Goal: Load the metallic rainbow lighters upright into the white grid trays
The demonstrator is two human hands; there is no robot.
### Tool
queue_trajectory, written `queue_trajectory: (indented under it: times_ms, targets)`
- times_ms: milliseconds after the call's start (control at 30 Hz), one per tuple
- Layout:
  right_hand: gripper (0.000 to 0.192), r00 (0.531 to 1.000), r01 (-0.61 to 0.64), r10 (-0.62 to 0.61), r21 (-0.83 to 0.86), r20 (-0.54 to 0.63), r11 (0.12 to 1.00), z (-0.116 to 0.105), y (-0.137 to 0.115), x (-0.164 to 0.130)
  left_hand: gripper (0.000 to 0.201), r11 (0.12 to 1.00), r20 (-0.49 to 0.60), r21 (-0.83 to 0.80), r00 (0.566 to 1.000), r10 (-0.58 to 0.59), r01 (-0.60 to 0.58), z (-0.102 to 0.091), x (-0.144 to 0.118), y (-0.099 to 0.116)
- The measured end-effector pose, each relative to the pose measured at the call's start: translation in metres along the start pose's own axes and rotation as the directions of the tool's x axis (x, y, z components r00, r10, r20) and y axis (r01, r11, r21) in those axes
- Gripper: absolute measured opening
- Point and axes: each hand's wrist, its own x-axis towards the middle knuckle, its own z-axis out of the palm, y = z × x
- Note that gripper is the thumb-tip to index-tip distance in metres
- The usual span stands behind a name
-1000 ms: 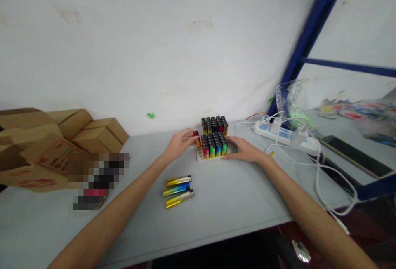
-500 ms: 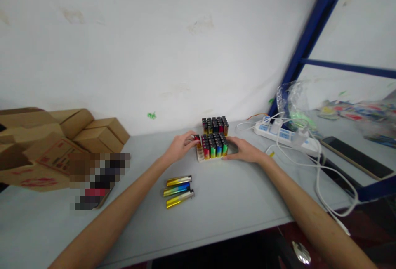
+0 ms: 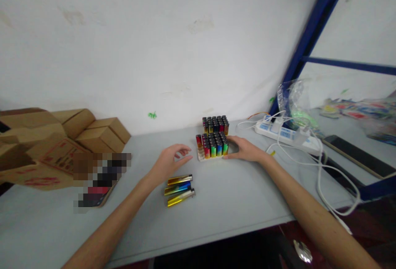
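Lighters [image 3: 212,145] stand upright in the near tray [image 3: 201,157], w/ dark caps up, and fill nearly every slot; the left end column looks part empty at the front, w/ 1 red lighter [image 3: 198,140] standing at its back. A 2nd pack of lighters [image 3: 215,124] sits just behind, touching or nearly touching the near one, and looks full. So judging from how things lie, the loading seems mostly done: a few slots at the left end are left, and 3 loose lighters [image 3: 180,185] lie flat side by side on the table [image 3: 235,199], near the front, gold and blue bodies w/ silver tops to the right. Left hand [image 3: 169,161] hovers between the tray and the loose 3, fingers spread and relaxed, holding nothing, closer to the loose ones than to the tray. Right hand [image 3: 244,149] rests on the table against the tray's right side, fingers curved loosely on it as if steadying it; no lighter in that hand. Exact count of empty slots can't be told, too small. Off to the left are cardboard boxes [image 3: 77,130]; to the right, a white power strip [image 3: 284,133] w/ cables, a clear plastic bag [image 3: 292,100], and a blue metal frame [image 3: 305,38].
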Motion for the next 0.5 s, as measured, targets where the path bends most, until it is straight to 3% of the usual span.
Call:
queue_trajectory:
  times_ms: [100,267,400,500]
  targets:
    - [0.078,1.0,-0.005,0.005,0.0,0.0,1.0,0.0,0.001,0.0,0.032,0.991,0.195,0.133,0.981,-0.016,-0.011,-0.014,-0.029,0.016]
    - [0.078,0.999,-0.033,0.034,-0.02,0.013,0.999,0.0,0.0,-0.002,0.032,0.979,0.318,0.199,0.948,-0.022,-0.044,-0.019,-0.044,0.015]
    - [0.078,1.0,-0.028,0.028,-0.028,0.007,0.999,0.0,0.001,-0.003,0.028,0.981,0.29,0.188,0.957,-0.018,-0.039,-0.012,-0.034,0.001]
    - [0.078,0.999,-0.036,0.036,-0.037,0.007,0.999,0.0,0.001,-0.002,0.026,0.991,0.173,0.115,0.984,0.048,-0.069,-0.01,-0.024,0.004]
